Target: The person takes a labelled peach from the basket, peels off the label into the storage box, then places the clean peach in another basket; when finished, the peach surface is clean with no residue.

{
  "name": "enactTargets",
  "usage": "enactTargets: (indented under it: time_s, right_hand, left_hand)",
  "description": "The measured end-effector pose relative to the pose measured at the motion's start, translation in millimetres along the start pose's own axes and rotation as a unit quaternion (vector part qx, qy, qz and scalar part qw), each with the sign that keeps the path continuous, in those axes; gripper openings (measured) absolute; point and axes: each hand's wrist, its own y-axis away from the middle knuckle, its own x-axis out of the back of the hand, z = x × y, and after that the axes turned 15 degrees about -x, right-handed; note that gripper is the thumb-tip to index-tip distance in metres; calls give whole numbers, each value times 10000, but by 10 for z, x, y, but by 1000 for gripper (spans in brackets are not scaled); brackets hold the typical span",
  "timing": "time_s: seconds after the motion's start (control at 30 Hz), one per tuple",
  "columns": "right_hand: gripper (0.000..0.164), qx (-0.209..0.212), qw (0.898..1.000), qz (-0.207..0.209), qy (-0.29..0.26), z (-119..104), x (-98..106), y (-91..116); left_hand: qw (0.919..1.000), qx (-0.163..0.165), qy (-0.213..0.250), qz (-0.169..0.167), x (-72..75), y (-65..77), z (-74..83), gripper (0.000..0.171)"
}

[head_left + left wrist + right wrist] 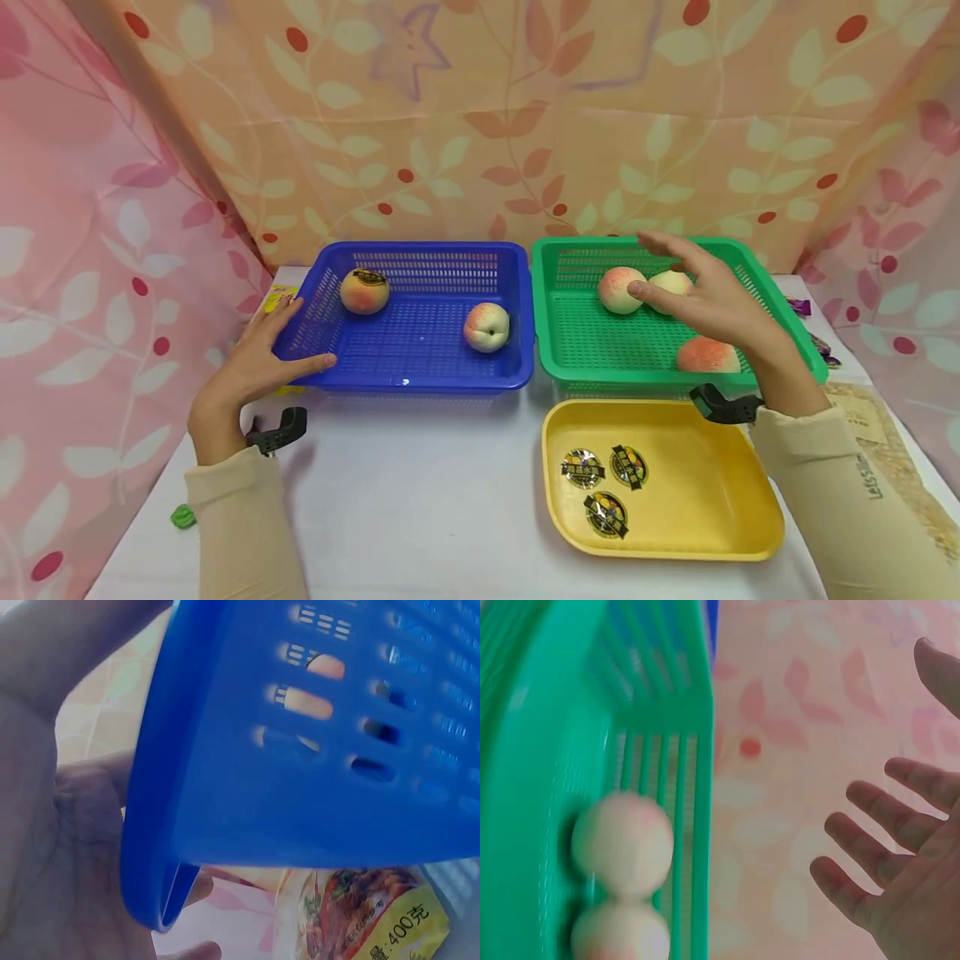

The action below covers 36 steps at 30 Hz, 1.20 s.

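Observation:
At the left end of the blue basket [420, 382], my left hand [251, 358] has its thumb and fingers spread around the rim corner. In the left wrist view the palm faces the blue rim [146, 825]. Two peaches lie inside: one with a black-and-gold sticker [367, 277] at the back left, and a paler peach [487, 329] at the right. My right hand [712, 300] hovers over the green basket [652, 376], fingers extended and holding nothing. Beneath it are a pink-white peach [618, 293], a pale peach [675, 287] partly covered, and a redder peach [707, 356].
A yellow tray [663, 407] stands in front of the green basket, with three round stickers [606, 514] on its floor. A printed food packet [375, 915] lies beside the blue basket. A green wrapped piece [183, 517] sits at left, purple wrappers [799, 307] at right.

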Motion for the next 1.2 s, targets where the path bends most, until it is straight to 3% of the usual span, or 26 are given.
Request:
enactTargets:
  time_s: [0.3,0.63,0.83,1.2]
  right_hand:
    - [58,832,9933,-677,-437,-434,-512,-485]
    - [50,1247,9801,-1341,-763,-806,-952,-827]
    - [48,1144,9762,-1690,-739,-961,-1175,-967]
    - [47,1033,9725,-1857,-955,-1196,-1707,-1201]
  left_hand:
    - [9995,175,203,-141,-9,45,-59,122]
    - [9997,164,68,-163,-7,42,-39,124]
    - [9998,71,111,-154,-18,23,-32,125]
    - [9998,70,111,-146,-25,28,-47,125]
